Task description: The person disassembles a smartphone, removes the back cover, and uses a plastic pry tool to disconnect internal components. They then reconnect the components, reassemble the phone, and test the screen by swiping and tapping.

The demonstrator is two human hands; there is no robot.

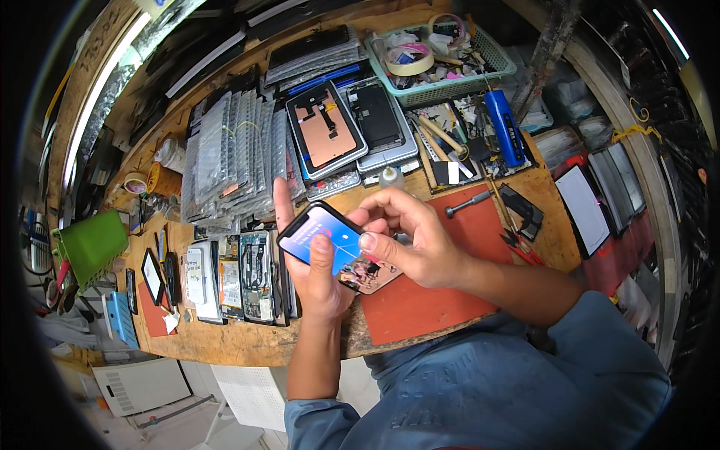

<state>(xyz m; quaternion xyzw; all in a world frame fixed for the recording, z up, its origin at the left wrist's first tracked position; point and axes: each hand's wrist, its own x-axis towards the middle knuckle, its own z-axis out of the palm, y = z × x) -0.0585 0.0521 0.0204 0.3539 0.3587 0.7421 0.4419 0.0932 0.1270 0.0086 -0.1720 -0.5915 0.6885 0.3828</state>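
A smartphone with a lit screen lies tilted above the front of the wooden bench. My left hand grips it, thumb across the glass and index finger sticking up past the far left corner. On the phone's right side, my right hand has its thumb on the screen's edge and its fingers curled by the upper edge. The blue-and-pink picture on the display is partly covered by both thumbs. Below is an orange-red mat, and a screwdriver rests at its far edge.
Stacks of bubble-wrapped panels stand behind and left. Opened phones line up on the left. Farther back are loose display panels, a green basket of parts and tape, and a blue cylindrical tool. Red-handled pliers lie to the right.
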